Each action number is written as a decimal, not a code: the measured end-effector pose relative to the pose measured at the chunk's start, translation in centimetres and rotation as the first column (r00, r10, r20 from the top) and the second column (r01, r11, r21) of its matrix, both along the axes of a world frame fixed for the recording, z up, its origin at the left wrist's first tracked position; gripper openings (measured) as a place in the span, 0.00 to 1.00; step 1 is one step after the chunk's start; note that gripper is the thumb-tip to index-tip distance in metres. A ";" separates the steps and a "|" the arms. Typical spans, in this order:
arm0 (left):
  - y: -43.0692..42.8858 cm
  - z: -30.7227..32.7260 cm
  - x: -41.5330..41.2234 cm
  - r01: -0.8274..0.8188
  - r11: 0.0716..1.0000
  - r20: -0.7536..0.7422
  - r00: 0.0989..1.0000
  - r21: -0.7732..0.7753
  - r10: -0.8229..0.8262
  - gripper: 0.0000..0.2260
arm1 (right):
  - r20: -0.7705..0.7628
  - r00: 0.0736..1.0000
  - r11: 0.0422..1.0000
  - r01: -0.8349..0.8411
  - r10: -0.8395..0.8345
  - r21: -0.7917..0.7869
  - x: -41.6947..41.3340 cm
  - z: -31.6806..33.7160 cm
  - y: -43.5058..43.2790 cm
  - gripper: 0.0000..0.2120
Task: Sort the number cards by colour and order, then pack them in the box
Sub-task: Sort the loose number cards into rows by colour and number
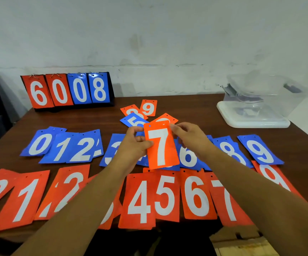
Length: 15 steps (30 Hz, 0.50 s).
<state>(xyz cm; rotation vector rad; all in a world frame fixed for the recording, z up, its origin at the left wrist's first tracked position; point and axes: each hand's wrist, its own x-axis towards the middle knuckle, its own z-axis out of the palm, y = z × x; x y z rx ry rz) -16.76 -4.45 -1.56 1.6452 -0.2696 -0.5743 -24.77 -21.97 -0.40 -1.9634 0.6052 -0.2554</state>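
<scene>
An orange 7 card (161, 145) is held upright above the middle of the table. My left hand (133, 143) pinches its left edge and my right hand (188, 137) grips its right edge near the top. Under it runs a row of blue cards, from blue 0 (38, 144) on the left to blue 9 (259, 150) on the right, partly hidden by my hands. Nearer to me lies a row of orange cards, among them the orange 4 (139, 200) and an orange 7 (227, 202). Behind my hands lies a small loose heap with an orange 9 (148, 108) and a blue 5 (133, 120).
A scoreboard stand (68, 90) showing 6 0 0 8 sits at the back left by the wall. A clear plastic box (264, 95) stands on its white lid (253, 121) at the back right. A cardboard carton (242, 242) lies below the table's near edge.
</scene>
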 end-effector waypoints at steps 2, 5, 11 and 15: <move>-1.3 0.2 -1.4 0.083 0.997 0.009 0.997 0.006 -0.083 0.20 | 0.017 1.000 0.998 -0.010 0.009 0.067 -0.9 0.2 0.0 0.14; -2.7 0.3 -3.3 0.140 0.989 0.049 0.989 0.048 -0.143 0.17 | 0.024 0.999 0.999 0.020 -0.021 0.045 -3.0 0.7 -1.2 0.09; -3.7 -0.1 -6.1 0.313 0.933 0.184 0.921 0.179 -0.344 0.08 | -0.094 0.995 0.998 0.047 -0.044 0.032 -9.5 1.8 -3.9 0.04; -4.3 -1.3 -7.1 0.292 0.869 0.359 0.822 0.400 -0.442 0.05 | -0.223 0.972 0.995 0.061 -0.076 -0.073 -13.5 1.7 -4.7 0.03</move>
